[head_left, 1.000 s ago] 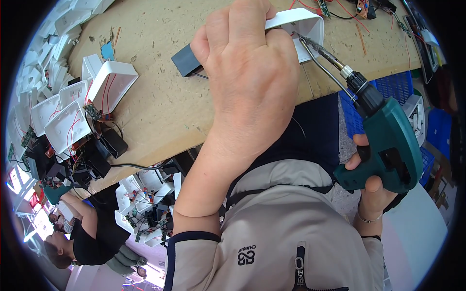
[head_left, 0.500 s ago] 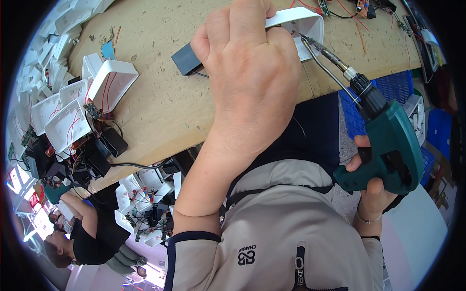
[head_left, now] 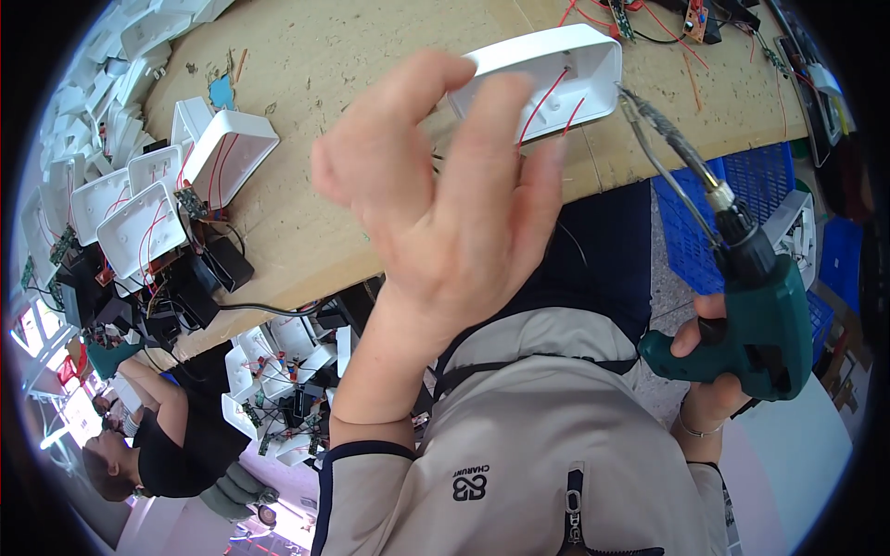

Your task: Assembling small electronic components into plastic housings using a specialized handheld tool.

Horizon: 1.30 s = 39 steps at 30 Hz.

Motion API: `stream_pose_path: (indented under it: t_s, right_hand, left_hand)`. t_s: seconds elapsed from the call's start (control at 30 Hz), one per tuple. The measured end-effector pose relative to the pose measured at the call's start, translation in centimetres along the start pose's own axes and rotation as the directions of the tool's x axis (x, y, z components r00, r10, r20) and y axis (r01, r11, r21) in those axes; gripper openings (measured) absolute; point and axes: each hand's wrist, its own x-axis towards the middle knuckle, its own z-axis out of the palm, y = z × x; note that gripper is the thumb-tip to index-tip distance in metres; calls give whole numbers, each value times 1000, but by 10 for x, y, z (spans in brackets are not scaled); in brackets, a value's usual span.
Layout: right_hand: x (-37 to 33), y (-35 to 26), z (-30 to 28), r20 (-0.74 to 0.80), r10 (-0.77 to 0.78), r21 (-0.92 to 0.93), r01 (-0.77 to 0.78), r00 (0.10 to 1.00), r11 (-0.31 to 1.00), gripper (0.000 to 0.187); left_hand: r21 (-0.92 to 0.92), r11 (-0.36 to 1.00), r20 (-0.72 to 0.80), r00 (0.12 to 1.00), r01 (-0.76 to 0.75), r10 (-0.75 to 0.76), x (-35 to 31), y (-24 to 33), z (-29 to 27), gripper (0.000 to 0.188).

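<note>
A white plastic box-shaped housing point(head_left: 598, 69) lies on the workbench with its hollow side toward me. Two thin red wires point(head_left: 545, 104) run out of it toward my left hand. My left hand point(head_left: 436, 195) is over the near left part of the housing, fingers spread and slightly blurred, with nothing visible in them. Whether a fingertip touches the housing I cannot tell. My right hand point(head_left: 712, 394) is wrapped round the grip of a green soldering gun point(head_left: 769, 324). Its metal tip and the thin feed tube beside it end just off the housing's right rim.
White housings with red wires point(head_left: 139, 236) and black boxes crowd the bench's left side; more white shells point(head_left: 111, 102) pile behind them. Circuit boards and wires point(head_left: 695, 18) lie at the far right. Blue crates point(head_left: 686, 232) stand below the bench edge. Another person point(head_left: 185, 431) works at the lower left.
My left hand has let go of the housing, its fingers spreading and moving left and nearer. The soldering gun has drawn back right and nearer, its tip leaving the housing's inside.
</note>
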Motion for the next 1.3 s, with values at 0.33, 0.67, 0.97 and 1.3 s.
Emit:
stream_pose_path:
  t_s: [0.33, 0.67, 0.97, 1.3]
  right_hand:
    - [0, 1, -1, -26, -45, 22, 45, 999, 999, 81]
    - [1, 4, -3, -65, -48, -13, 48, 997, 999, 80]
    - [2, 5, -2, -60, -46, 8, 46, 997, 999, 79]
    - [5, 5, -6, -36, -5, 5, 5, 999, 1000, 80]
  left_hand:
    - [195, 981, 20, 1000, -18, 14, -6, 18, 14, 25]
    - [263, 961, 39, 996, -88, 81, -4, 14, 29, 10]
    - [218, 975, 74, 997, -35, 19, -2, 19, 25, 12]
    - [186, 978, -3, 995, -96, 98, 3, 7, 23, 13]
